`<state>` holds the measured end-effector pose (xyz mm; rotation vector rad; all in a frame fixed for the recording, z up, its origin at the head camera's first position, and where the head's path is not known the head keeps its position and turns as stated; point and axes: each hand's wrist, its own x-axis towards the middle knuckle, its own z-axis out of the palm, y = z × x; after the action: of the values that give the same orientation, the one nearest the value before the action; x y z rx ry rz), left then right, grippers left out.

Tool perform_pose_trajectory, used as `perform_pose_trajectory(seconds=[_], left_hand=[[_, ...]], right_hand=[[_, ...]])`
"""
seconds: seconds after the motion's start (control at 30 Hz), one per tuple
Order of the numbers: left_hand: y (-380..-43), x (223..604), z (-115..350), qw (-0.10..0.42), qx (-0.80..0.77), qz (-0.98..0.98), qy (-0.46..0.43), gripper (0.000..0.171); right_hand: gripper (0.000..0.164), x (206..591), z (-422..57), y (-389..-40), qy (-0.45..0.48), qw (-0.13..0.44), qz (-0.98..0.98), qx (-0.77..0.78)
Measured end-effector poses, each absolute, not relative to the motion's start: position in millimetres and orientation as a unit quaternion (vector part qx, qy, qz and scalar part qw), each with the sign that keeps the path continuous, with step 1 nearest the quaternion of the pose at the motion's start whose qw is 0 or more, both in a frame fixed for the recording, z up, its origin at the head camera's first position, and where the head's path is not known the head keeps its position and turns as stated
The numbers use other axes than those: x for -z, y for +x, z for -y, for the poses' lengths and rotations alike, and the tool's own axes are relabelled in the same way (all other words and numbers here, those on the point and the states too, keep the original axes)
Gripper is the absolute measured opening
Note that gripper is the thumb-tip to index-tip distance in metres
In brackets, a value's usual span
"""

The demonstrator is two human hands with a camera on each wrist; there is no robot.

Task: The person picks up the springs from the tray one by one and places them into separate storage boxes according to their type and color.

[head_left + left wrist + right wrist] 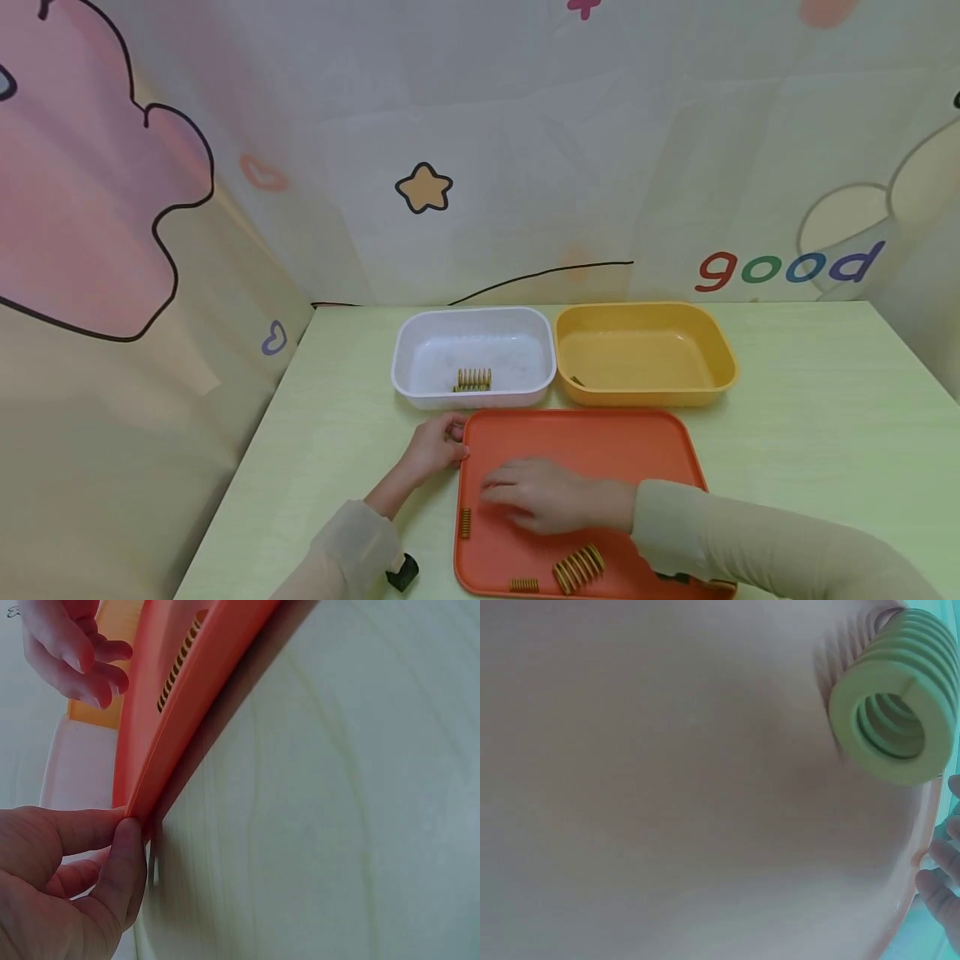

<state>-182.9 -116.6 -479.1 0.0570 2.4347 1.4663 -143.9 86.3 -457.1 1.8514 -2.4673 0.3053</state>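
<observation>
An orange tray (585,433) lies on the table, and my left hand (435,446) pinches its left rim between thumb and fingers. My right hand (536,496), blurred, is over the left half of the tray. Its fingers (97,675) hang loosely bent with nothing between them in the left wrist view. On the tray, a small coil spring (466,523) lies along the left rim below that hand. Another small spring (524,585) and a thicker spring (579,569) lie near the front edge. The right wrist view has a spring (900,697) close up.
Behind the tray stand a white bin (408,392) with springs (474,379) inside and a yellow bin (645,398) with a small dark piece (577,381). My right sleeve (780,533) crosses the tray's front right corner, partly covering a spring (718,585). A printed cloth (525,183) hangs behind.
</observation>
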Motion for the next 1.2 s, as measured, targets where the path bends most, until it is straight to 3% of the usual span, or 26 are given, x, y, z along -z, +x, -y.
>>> perform_pose_trajectory(seconds=[0.47,1.2], left_hand=[[-183,480,117,0.14,-0.502,-0.853,0.027,0.039],[-182,479,117,0.137,-0.498,-0.855,0.032,0.038]], right_hand=[[0.029,453,-68,-145,0.603,-0.023,0.789,-0.115],[0.027,467,-52,-146,0.632,0.029,0.77,-0.083]])
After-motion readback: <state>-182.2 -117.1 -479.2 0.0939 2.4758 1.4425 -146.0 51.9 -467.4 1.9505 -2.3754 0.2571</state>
